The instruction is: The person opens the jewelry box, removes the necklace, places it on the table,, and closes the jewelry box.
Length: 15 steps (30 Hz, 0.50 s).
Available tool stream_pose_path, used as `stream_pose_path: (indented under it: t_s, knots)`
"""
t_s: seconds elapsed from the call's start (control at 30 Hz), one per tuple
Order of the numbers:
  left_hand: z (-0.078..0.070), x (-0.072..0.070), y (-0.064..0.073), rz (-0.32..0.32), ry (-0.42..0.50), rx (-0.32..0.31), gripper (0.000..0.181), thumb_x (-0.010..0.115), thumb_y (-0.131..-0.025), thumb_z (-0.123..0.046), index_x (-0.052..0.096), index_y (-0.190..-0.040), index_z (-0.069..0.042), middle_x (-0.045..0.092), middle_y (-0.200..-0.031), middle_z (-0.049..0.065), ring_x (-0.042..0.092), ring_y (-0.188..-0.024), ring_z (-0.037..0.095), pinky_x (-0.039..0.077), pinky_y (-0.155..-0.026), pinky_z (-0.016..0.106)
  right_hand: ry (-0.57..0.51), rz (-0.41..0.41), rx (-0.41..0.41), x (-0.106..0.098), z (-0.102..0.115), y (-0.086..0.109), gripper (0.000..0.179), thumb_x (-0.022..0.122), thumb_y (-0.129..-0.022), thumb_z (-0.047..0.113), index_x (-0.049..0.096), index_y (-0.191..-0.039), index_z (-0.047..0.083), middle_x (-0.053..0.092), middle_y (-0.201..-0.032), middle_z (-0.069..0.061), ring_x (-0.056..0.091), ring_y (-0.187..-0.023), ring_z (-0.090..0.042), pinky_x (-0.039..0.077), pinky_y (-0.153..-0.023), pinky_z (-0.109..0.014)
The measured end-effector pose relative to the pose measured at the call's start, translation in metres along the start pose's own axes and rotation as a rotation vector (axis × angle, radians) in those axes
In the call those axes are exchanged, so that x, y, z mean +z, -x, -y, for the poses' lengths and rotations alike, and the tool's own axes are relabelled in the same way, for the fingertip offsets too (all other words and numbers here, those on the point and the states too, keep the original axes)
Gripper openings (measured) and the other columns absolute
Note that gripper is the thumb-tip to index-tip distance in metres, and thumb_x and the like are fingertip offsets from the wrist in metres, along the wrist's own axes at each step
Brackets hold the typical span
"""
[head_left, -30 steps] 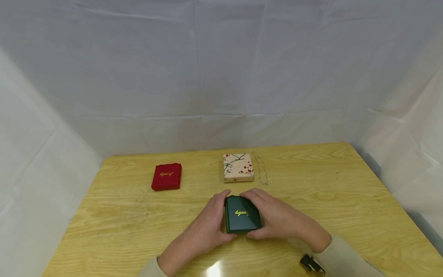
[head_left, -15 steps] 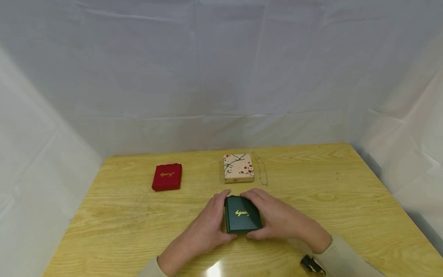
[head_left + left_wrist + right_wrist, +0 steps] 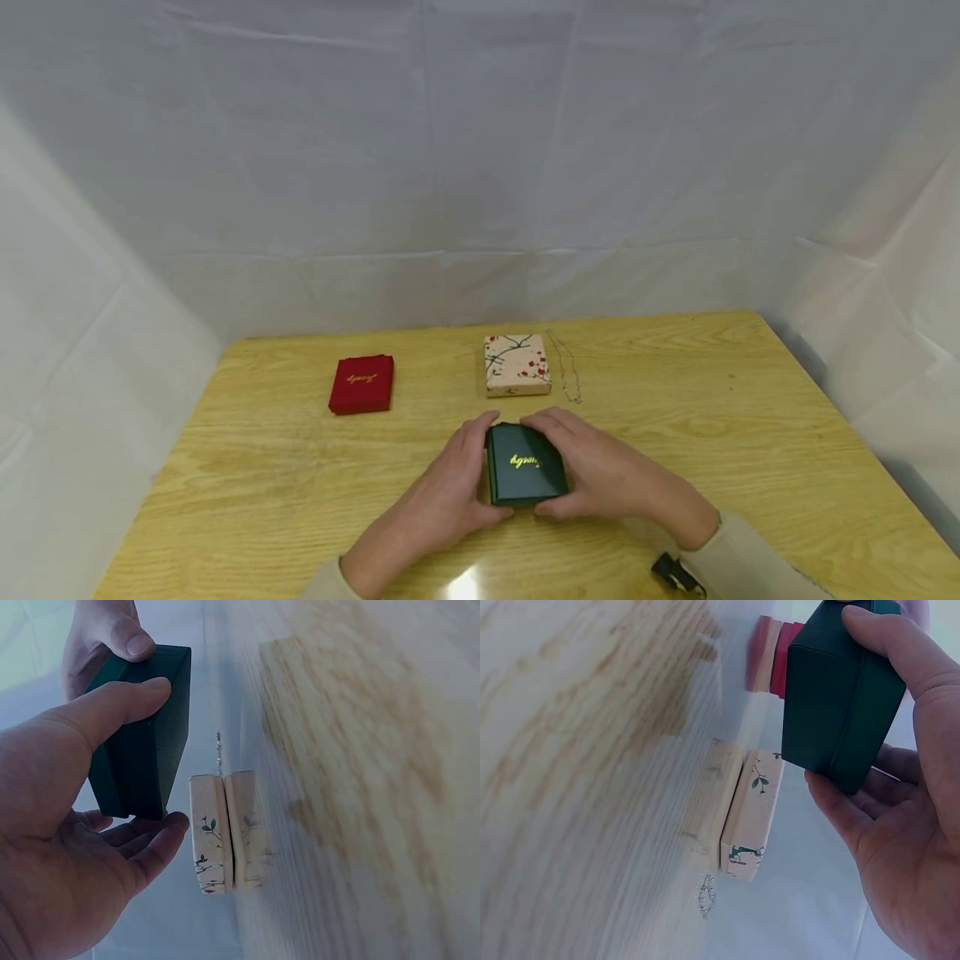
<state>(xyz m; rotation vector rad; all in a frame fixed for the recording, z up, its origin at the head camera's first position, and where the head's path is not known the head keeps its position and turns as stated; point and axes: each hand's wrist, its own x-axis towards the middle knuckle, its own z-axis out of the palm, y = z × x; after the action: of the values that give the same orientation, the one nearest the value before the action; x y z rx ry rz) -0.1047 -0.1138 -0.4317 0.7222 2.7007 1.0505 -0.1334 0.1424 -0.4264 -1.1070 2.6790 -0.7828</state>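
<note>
At the left of the counter [image 3: 247, 483] lay one red box [image 3: 362, 383], flat and shut, with gold lettering on its lid; its contents were hidden. Next came the left hand [image 3: 446, 487], reaching in from a pale sleeve [image 3: 332, 583]. Its thumb lay on the near side of the green box [image 3: 527, 462] and its other fingers at the far side, so that they pinched the left part of the box between them. Beyond the hands, near the back edge of the counter, lay one flowered box [image 3: 517, 367], patterned with branches and red blossoms; it too was shut and its contents were concealed. The green box was between the two hands, held above the counter and apart from it, its gold-lettered lid uppermost and closed; the interior could not be seen. Just to the right of the flowered box, one thin chain necklace [image 3: 572, 375] lay in a narrow loop outside the boxes. The right hand [image 3: 600, 467] pinched the right part of the green box, thumb near and fingers far. Beside its cuff lay one black object [image 3: 675, 573], partly covered by the sleeve. Boxes numbered three, necklaces one.
</note>
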Motion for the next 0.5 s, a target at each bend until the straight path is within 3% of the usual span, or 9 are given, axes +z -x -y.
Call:
stream_pose_path:
  t_s: [0.5]
  knots:
    - [-0.0003,-0.0004,0.0008,-0.007,-0.013,0.016,0.115,0.097,-0.079,-0.019,0.021,-0.164,-0.008,0.048,-0.148,0.011,0.052,-0.131,0.023,0.045,-0.115,0.044,-0.042,-0.001,0.005,-0.0009,-0.0011,0.0011,0.103,0.093,-0.081,0.045,0.038,-0.160,0.010,0.047,-0.152,0.001,0.051,-0.133,-0.013,0.050,-0.110,-0.042]
